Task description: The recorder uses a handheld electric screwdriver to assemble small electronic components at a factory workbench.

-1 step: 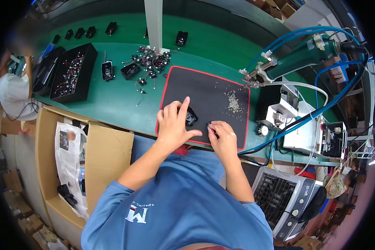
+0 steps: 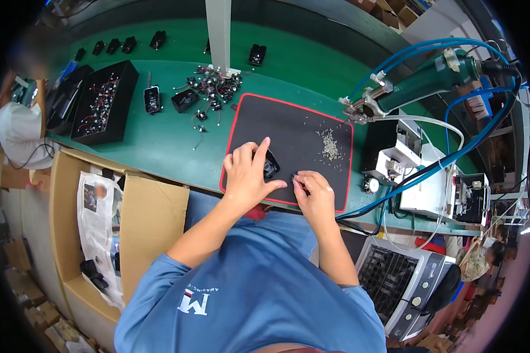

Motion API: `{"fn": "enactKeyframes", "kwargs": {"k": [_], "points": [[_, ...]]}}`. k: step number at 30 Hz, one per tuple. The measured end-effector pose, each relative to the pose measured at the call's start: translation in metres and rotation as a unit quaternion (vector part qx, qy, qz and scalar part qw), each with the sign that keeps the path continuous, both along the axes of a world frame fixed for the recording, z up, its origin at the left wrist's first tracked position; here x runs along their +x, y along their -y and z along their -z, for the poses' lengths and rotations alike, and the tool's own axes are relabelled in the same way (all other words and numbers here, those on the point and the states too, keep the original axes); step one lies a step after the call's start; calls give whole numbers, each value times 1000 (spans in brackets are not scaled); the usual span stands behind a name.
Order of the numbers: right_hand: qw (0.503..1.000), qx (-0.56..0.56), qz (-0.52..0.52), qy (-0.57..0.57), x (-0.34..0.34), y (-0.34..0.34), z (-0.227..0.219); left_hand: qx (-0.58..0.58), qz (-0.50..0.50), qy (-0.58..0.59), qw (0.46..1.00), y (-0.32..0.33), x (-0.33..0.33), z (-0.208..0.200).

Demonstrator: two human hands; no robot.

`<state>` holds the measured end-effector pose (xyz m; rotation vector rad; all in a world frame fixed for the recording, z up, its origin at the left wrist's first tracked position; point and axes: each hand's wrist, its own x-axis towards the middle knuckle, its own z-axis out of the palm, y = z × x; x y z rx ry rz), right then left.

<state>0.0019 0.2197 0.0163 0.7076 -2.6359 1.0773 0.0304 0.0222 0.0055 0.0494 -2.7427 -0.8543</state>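
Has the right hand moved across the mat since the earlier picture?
No, not noticeably: the right hand sits in the same place against the red edge of the mat.

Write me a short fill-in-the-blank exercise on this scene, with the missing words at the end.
1. The border of the dark mat is ____.
2. The pile of small metal pieces lies toward the mat's ____ side, not its left.
3. The right hand, with a small dark part at its fingertips, is farther from the black casing than the ____ hand.
4. The person's shirt is ____.

Missing words: red; right; left; blue
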Motion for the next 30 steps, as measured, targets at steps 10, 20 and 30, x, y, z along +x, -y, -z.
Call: {"fn": "enactKeyframes", "kwargs": {"k": [10, 20, 30], "points": [[995, 0, -68, -80, -3, 36, -13, 106, 156, -80, 979, 18, -18, 19], [999, 16, -23, -41, 2, 46, -25, 99, 178, -106, 973, 19, -19, 17], [1000, -1, 31, -7, 6, 48, -18, 114, 177, -108, 972, 20, -18, 16]]}}
